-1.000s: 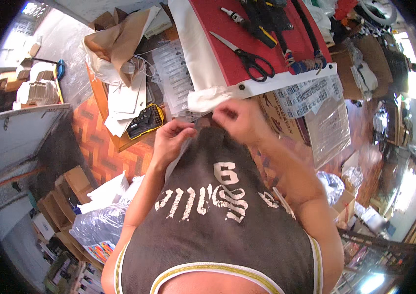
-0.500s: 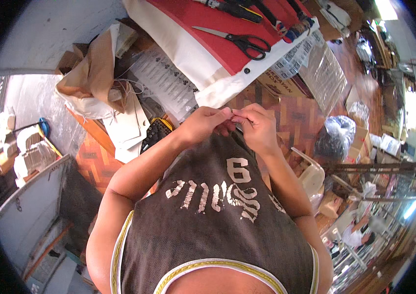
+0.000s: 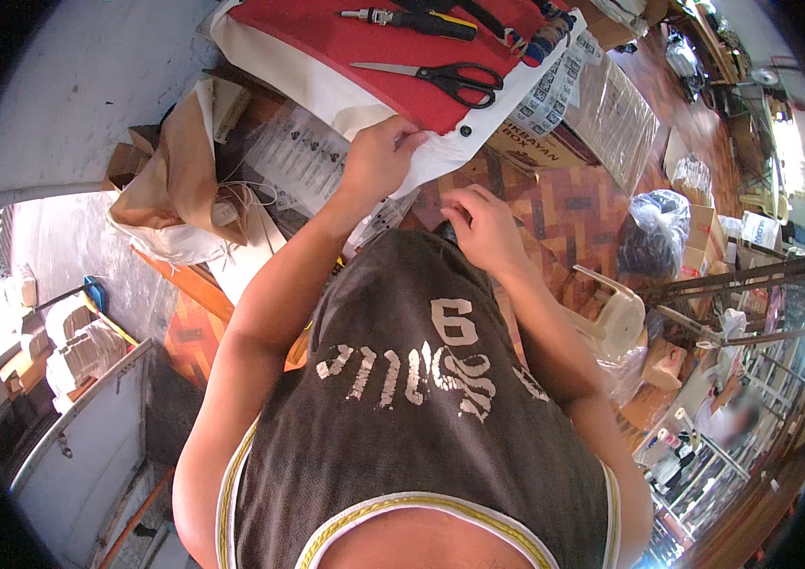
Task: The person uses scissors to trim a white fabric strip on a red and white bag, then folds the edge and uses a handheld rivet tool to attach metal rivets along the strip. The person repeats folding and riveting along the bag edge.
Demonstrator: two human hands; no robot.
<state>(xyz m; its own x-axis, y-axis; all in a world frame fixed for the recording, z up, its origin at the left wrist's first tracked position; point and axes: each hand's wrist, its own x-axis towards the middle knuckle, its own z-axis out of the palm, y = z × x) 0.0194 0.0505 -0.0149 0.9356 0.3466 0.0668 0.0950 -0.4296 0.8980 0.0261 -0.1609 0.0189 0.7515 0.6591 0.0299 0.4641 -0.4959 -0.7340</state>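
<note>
Well, starting at the left, I have a crumpled brown paper bag [image 3: 195, 171] by the wooden left edge of the worktop [image 3: 184, 282], then loose printed plastic sheets [image 3: 296, 156] further in. Next comes the red and white cloth [image 3: 312, 43], its white border reaching toward the wearer. The left hand [image 3: 379, 156] rests on that border, fingers bent onto it near its close corner; I can't tell whether they pinch it or only press. I'd work it smooth with light fingertip pressure, moving along the hem and away from the black button [image 3: 465, 131]. Too hard a tug, I think, could drag the scissors [image 3: 433, 72] lying on the red part. The left forearm comes up and inward, elbow out wide, wrist bent over the border.

To the right, the right hand [image 3: 488, 228] hovers just off the cloth, thumb and forefinger apart with nothing I can see between them, its forearm slanting up from the side. I'd use it to steady the border. Further right is a cardboard box [image 3: 537, 142].
</note>
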